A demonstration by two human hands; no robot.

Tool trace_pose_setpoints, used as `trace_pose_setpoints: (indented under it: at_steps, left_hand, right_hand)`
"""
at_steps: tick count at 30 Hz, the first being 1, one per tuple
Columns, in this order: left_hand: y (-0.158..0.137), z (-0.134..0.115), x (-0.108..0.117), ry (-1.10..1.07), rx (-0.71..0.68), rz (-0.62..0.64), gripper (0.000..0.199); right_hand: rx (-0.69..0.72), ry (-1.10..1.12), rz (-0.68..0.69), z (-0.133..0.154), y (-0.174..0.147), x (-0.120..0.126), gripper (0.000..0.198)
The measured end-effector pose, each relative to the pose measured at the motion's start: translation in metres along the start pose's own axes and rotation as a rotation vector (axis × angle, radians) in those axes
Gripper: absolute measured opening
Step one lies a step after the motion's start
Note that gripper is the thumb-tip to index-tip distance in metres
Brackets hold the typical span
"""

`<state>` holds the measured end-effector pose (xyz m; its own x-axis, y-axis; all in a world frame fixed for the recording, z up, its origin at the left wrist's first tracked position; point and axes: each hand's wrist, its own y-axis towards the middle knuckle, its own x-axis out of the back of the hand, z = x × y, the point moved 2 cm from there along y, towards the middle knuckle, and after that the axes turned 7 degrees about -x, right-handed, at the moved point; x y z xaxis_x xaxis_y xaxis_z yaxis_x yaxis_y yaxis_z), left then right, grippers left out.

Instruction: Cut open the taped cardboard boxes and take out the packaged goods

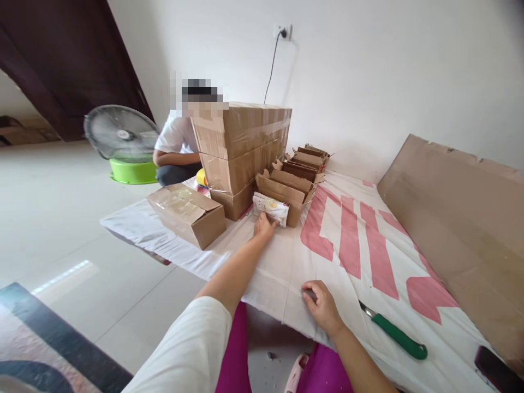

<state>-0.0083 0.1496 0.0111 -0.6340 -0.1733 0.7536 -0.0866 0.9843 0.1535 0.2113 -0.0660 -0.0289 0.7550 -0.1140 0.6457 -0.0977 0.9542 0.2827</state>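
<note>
- The left hand (265, 225) is extended over the tabletop (282, 267), with its fingers placed against the lower edge of a white printed packet (271, 206); whether the packet is gripped or merely touched cannot be told.
- The right hand (322, 305) is released and loosely curled, and is rested at the near edge of the tabletop.
- The packet is positioned on its long edge, just in front of the nearest open carton (278, 188).
- Further open cartons (309, 159) are lined up behind it; their contents are largely hidden.
- A closed carton (184, 213) is placed to the left of the packet, near a stack of taped cartons (245, 153).
- A green-handled knife (399, 335) is laid to the right of the right hand, its blade pointed away from the wearer.
- A dark phone-like object (497, 368) is located at the right, near a large cardboard panel (450, 218).
- Beyond the stack, another person (178, 136) in a white top is partly hidden.
- A fan (123, 134) is seen at a green basin (133, 170) on the floor.
</note>
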Motion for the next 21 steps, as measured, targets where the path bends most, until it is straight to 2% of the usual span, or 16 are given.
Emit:
trace_pose_setpoints:
  at_steps: [5, 10, 12, 14, 17, 19, 21]
  left_hand:
    - [-0.023, 0.008, -0.005, -0.023, -0.15, 0.081, 0.053]
    - [-0.067, 0.008, 0.005, -0.078, -0.246, 0.219, 0.054]
    - [-0.087, 0.012, 0.023, -0.117, -0.317, 0.288, 0.055]
    - [-0.103, 0.02, 0.049, -0.139, -0.409, 0.29, 0.052]
    - [-0.111, 0.037, 0.092, -0.093, -0.53, 0.144, 0.046]
    - [-0.108, 0.048, 0.109, -0.009, -0.511, 0.106, 0.049]
    - [-0.103, 0.056, 0.111, 0.101, -0.457, 0.13, 0.056]
  right_hand:
    - [-0.004, -0.009, 0.003, -0.002, -0.001, 0.001, 0.012]
    - [0.023, -0.01, -0.006, -0.003, -0.003, 0.003, 0.013]
    - [0.032, -0.016, -0.006, -0.005, -0.004, 0.003, 0.013]
    - [0.038, -0.022, -0.004, -0.008, -0.004, 0.002, 0.013]
    - [0.042, -0.03, 0.006, -0.011, -0.004, 0.0, 0.013]
    - [0.051, -0.036, 0.018, -0.012, -0.003, -0.001, 0.012]
    - [0.058, -0.041, 0.027, -0.011, -0.002, -0.002, 0.012]
